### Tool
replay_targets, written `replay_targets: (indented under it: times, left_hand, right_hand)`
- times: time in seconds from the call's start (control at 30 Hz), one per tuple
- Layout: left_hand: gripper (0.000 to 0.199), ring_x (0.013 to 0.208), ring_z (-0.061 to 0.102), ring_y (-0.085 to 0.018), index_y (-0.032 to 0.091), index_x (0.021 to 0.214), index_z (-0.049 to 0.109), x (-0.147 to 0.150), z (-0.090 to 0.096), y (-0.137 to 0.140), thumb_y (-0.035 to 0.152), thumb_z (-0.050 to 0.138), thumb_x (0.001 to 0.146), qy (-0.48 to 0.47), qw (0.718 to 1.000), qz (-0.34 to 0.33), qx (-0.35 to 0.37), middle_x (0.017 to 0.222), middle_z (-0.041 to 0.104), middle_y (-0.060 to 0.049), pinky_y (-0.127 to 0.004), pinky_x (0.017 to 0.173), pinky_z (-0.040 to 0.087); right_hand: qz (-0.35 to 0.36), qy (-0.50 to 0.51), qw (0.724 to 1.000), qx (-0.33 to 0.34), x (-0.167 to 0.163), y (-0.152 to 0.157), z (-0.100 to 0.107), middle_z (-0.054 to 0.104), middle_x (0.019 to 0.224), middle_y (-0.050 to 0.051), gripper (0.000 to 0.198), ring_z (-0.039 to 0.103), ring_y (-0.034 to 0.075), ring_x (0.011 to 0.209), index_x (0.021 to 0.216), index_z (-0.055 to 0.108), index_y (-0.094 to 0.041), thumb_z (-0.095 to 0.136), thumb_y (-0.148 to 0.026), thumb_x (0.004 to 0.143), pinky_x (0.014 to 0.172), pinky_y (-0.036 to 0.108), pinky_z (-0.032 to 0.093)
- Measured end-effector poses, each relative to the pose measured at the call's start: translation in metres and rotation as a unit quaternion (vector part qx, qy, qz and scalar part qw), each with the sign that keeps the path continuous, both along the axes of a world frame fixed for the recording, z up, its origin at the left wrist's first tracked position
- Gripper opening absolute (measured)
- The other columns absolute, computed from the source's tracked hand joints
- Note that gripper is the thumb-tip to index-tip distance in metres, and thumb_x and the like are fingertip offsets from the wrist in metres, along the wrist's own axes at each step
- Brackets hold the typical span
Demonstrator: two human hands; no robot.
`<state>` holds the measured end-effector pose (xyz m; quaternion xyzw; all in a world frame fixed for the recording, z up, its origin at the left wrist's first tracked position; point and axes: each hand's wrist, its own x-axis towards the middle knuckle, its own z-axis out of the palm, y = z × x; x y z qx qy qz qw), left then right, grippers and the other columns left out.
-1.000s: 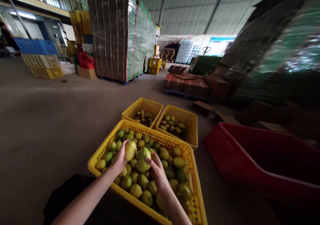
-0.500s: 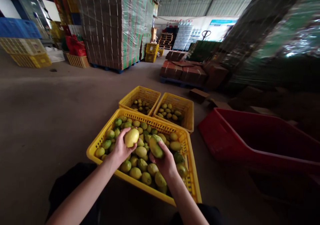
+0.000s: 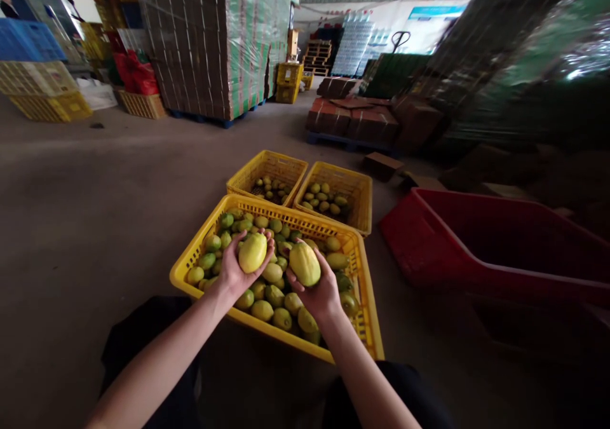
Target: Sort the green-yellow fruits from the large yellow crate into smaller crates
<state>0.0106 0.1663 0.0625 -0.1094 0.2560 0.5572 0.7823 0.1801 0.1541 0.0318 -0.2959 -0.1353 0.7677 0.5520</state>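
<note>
A yellow lemon [image 3: 252, 253] rests in my left hand [image 3: 234, 270], its fingers curled around the far side. My right hand [image 3: 324, 292] is closed around a larger, ridged yellow-green lemon [image 3: 305, 264]. Both hands are above a yellow plastic crate [image 3: 370, 302] filled with green and yellow lemons [image 3: 262, 310]. Behind it stand two more yellow crates: the left crate [image 3: 238, 176] and the right crate [image 3: 365, 194], each with a layer of lemons at the bottom.
A red plastic bin [image 3: 414, 245] stands to the right. Flat brown cartons [image 3: 352, 121] lie on a blue pallet beyond the crates. A tall wrapped stack of boxes [image 3: 185, 41] rises at the back left, near stacked crates [image 3: 38, 76].
My right hand has turned its lemon, so another side faces up. The left hand has opened slightly beneath its lemon. The view has tilted, and the crates sit a bit higher.
</note>
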Motion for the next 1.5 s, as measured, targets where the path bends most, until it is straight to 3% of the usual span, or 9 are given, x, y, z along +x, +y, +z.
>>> replay_targets:
  times: [0.07, 0.13, 0.3, 0.47, 0.67, 0.83, 0.97, 1.23, 1.5]
  left_hand:
    - [0.041, 0.083, 0.076, -0.020, 0.012, 0.133, 0.061, 0.000, 0.000, -0.002, 0.026, 0.050, 0.096, -0.036, 0.999, -0.004, -0.001, 0.093, 0.075, -0.011, -0.026, 0.068, 0.064]
    - [0.040, 0.080, 0.075, -0.017, 0.014, 0.132, 0.061, 0.000, -0.001, -0.002, 0.026, 0.050, 0.096, -0.064, 0.998, -0.011, -0.007, 0.091, 0.074, -0.010, -0.021, 0.064, 0.062]
    - [0.040, 0.079, 0.075, -0.019, 0.012, 0.132, 0.061, 0.006, -0.003, 0.000, 0.027, 0.048, 0.097, -0.043, 0.998, 0.024, -0.034, 0.090, 0.074, -0.010, -0.024, 0.066, 0.064]
    - [0.041, 0.079, 0.075, -0.021, 0.011, 0.133, 0.059, 0.011, -0.005, 0.003, 0.030, 0.045, 0.099, -0.015, 0.997, 0.039, -0.069, 0.089, 0.072, -0.011, -0.028, 0.068, 0.065]
    - [0.038, 0.071, 0.072, -0.019, 0.008, 0.125, 0.062, 0.013, -0.012, 0.001, 0.030, 0.042, 0.101, 0.011, 0.996, -0.008, -0.090, 0.084, 0.071, -0.011, -0.026, 0.059, 0.063]
    - [0.032, 0.068, 0.073, -0.017, 0.015, 0.121, 0.068, 0.011, -0.012, -0.002, 0.025, 0.047, 0.099, 0.024, 1.000, -0.003, -0.018, 0.084, 0.075, -0.006, -0.026, 0.059, 0.062]
    - [0.030, 0.069, 0.074, -0.015, 0.020, 0.119, 0.070, 0.006, -0.005, -0.003, 0.020, 0.050, 0.098, 0.005, 0.999, -0.009, 0.032, 0.087, 0.078, -0.003, -0.024, 0.063, 0.062]
    - [0.032, 0.079, 0.076, -0.020, 0.023, 0.113, 0.073, 0.017, -0.014, -0.006, 0.024, 0.044, 0.100, 0.052, 0.998, 0.031, 0.005, 0.088, 0.079, -0.004, -0.032, 0.079, 0.062]
    - [0.030, 0.085, 0.076, -0.019, 0.017, 0.105, 0.074, 0.027, -0.022, 0.000, 0.019, 0.047, 0.094, 0.087, 0.995, 0.044, 0.030, 0.087, 0.078, -0.005, -0.026, 0.084, 0.058]
  right_hand:
    - [0.004, 0.014, 1.000, 0.000, 0.001, -0.001, 0.001, 0.078, 0.088, 0.003, 0.028, 0.056, 0.013, 0.047, 0.100, 0.071, -0.026, 0.072, -0.045, 0.079, 0.031, 0.019, 0.031]
    - [0.001, 0.017, 1.000, -0.014, 0.001, -0.001, 0.002, 0.079, 0.095, 0.005, 0.028, 0.062, 0.014, 0.054, 0.099, 0.070, -0.026, 0.074, -0.044, 0.078, 0.035, 0.019, 0.038]
    - [-0.025, -0.014, 0.999, -0.039, -0.004, -0.001, 0.000, 0.079, 0.101, 0.003, 0.030, 0.075, 0.023, 0.083, 0.094, 0.069, -0.027, 0.084, -0.037, 0.070, 0.060, 0.030, 0.060]
    - [-0.011, 0.015, 1.000, -0.018, -0.008, 0.000, 0.000, 0.079, 0.092, 0.004, 0.022, 0.074, 0.026, 0.092, 0.089, 0.073, -0.024, 0.079, -0.037, 0.073, 0.078, 0.040, 0.064]
    - [0.022, 0.018, 0.998, -0.064, -0.009, 0.002, -0.001, 0.079, 0.085, 0.006, 0.017, 0.072, 0.020, 0.071, 0.087, 0.074, -0.020, 0.067, -0.036, 0.082, 0.071, 0.031, 0.062]
    - [0.009, 0.030, 0.999, -0.030, -0.012, -0.001, 0.000, 0.079, 0.089, 0.002, 0.019, 0.073, 0.020, 0.073, 0.099, 0.072, -0.025, 0.072, -0.032, 0.081, 0.062, 0.030, 0.061]
    - [0.024, 0.067, 0.997, -0.020, -0.010, -0.002, 0.001, 0.077, 0.081, 0.004, 0.024, 0.067, 0.016, 0.058, 0.100, 0.072, -0.022, 0.064, -0.042, 0.087, 0.045, 0.023, 0.052]
    - [-0.085, 0.094, 0.991, -0.038, -0.021, 0.001, -0.004, 0.079, 0.086, 0.003, 0.021, 0.075, 0.020, 0.079, 0.101, 0.074, -0.023, 0.065, -0.034, 0.086, 0.077, 0.034, 0.064]
    - [-0.116, 0.070, 0.989, -0.055, -0.037, 0.005, -0.010, 0.081, 0.088, 0.000, 0.017, 0.076, 0.018, 0.080, 0.092, 0.077, -0.022, 0.072, -0.027, 0.076, 0.079, 0.029, 0.062]
